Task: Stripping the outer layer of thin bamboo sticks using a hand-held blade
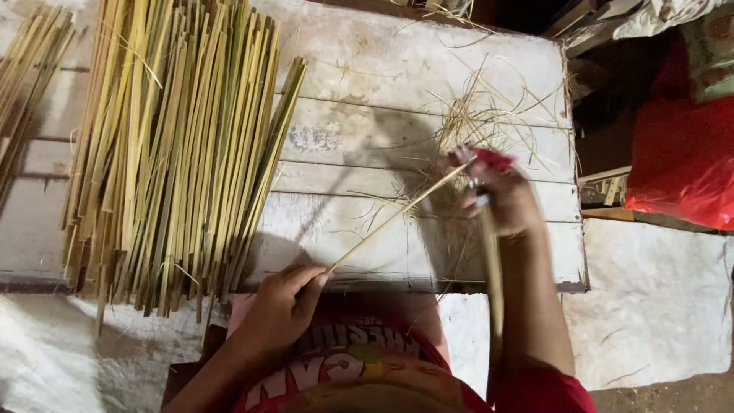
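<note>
My left hand (pixel 284 300) pinches the near end of a thin bamboo strip (pixel 397 216) that slants up and to the right over the white wooden board (pixel 367 92). My right hand (pixel 501 195) is closed on a knife with a red handle (pixel 493 159) at the strip's far end. A longer bamboo stick (pixel 491 268) runs down from that hand along my forearm; motion blur hides how it is held. Fine bamboo shavings (pixel 478 115) lie just beyond my right hand.
A big pile of split green-yellow bamboo strips (pixel 176 145) covers the board's left half, with more strips (pixel 27 69) at the far left. A red plastic bag (pixel 680 160) sits at the right. White sacking (pixel 657 298) covers the ground beside my knees.
</note>
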